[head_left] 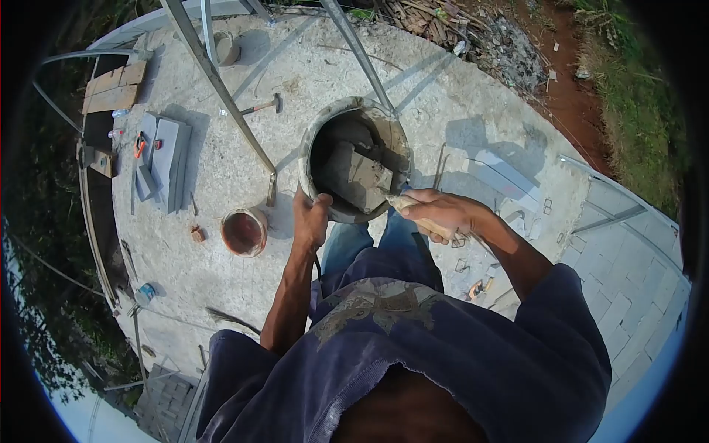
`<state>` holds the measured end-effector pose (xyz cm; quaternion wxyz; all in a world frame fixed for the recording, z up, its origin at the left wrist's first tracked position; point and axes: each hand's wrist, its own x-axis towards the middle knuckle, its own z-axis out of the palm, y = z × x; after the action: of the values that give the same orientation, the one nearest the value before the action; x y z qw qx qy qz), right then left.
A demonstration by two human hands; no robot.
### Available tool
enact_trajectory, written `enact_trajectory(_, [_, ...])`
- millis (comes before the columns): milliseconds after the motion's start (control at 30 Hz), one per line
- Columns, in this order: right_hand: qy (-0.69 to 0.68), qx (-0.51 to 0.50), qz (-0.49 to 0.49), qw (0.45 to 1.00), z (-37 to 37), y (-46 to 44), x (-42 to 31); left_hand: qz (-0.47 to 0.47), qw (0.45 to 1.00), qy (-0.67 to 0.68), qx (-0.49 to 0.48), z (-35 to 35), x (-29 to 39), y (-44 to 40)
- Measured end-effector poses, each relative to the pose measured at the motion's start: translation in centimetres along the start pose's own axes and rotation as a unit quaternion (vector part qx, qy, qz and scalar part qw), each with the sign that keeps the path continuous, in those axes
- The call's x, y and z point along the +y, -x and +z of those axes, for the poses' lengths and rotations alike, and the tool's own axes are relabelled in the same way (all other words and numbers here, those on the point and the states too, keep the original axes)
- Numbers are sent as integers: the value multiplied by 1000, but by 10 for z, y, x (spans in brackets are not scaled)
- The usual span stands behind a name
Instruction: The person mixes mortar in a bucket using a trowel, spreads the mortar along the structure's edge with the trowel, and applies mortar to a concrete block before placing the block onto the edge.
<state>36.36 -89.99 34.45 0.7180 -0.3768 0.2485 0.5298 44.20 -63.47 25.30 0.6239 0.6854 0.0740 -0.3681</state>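
A grey bucket [309, 148] stands tilted before my legs, its inside coated with wet grey mortar [347, 135]. My left hand [311, 219] is closed on the near left part of its rim, thumb on top. My right hand [445, 215] is wrapped round the pale handle of a trowel [370, 181]. The trowel's broad blade reaches over the near rim into the bucket and is smeared with mortar. How much mortar lies below the blade is hidden.
Metal poles [221, 88] rise close to the bucket. A smaller reddish bucket [244, 232] stands left on the concrete floor, with a hammer [264, 105] farther off. Grey blocks [171, 162] with tools on them lie at the left; another block [504, 177] is at the right.
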Motion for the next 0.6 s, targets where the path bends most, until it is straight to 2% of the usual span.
enact_trajectory(33, [376,175,51,908,3,13,-19,32,999,-19,10,6,4,-2])
enact_trajectory(67, [379,177,49,907,-3,9,-23,65,997,-38,21,9,7,-4])
enact_trajectory(100, [516,266,-13,814,-13,2,-24,78,996,-43,16,11,10,-6])
enact_trajectory(133, [632,343,-73,691,-23,-6,-22,79,996,-42,18,13,13,-7])
enact_trajectory(167, [630,344,-98,690,-24,-27,-24,44,998,-54,7,16,21,-7])
enact_trajectory(200, [612,302,-110,722,-28,-60,-5,9,998,-69,-4,18,25,-5])
enact_trajectory(233, [618,282,-93,728,-23,-72,16,8,998,-65,1,20,24,-3])
enact_trajectory(267, [627,270,-87,726,-14,-79,22,22,998,-65,8,21,26,-10])
enact_trajectory(333, [682,192,-99,699,-4,-52,14,74,996,19,39,22,2,-17])
enact_trajectory(367, [677,201,-93,702,-2,-34,4,31,999,18,33,19,2,-12])
enact_trajectory(400, [694,210,-100,681,-8,-21,-9,-9,999,19,28,18,2,-10])
enact_trajectory(467, [699,330,-156,615,-34,-19,-22,34,998,16,45,21,-15,-11])
enact_trajectory(500, [698,332,-162,614,-45,-37,-14,37,998,13,46,28,-4,-9])
enact_trajectory(567, [604,282,-68,742,-68,-81,18,20,998,-26,51,36,-4,-5])
enact_trajectory(600, [604,287,-77,740,-65,-77,23,11,997,-61,55,40,-1,-13])
